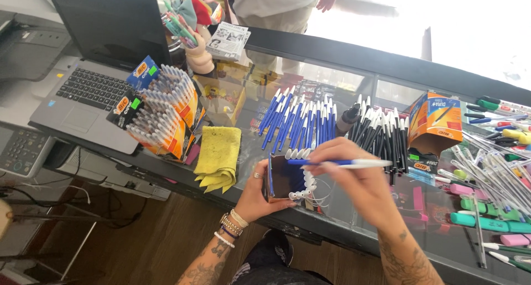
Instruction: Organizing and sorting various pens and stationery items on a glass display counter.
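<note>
My left hand (255, 193) grips a small open pen box (282, 178) by its side, near the front edge of the glass counter (332, 74). Several white pen ends stick out of the box mouth. My right hand (354, 177) holds a blue-capped pen with a white barrel (343, 163) level, its cap end pointing left over the box. Rows of blue pens (298, 122) and black pens (381, 131) lie on the glass just beyond my hands.
Stacked full pen boxes (163, 110) and a yellow cloth (218, 155) sit to the left, beside an open laptop (94, 86). An empty orange box (436, 122) stands at right, with loose markers and highlighters (492, 169). Another person (274, 3) stands behind the counter.
</note>
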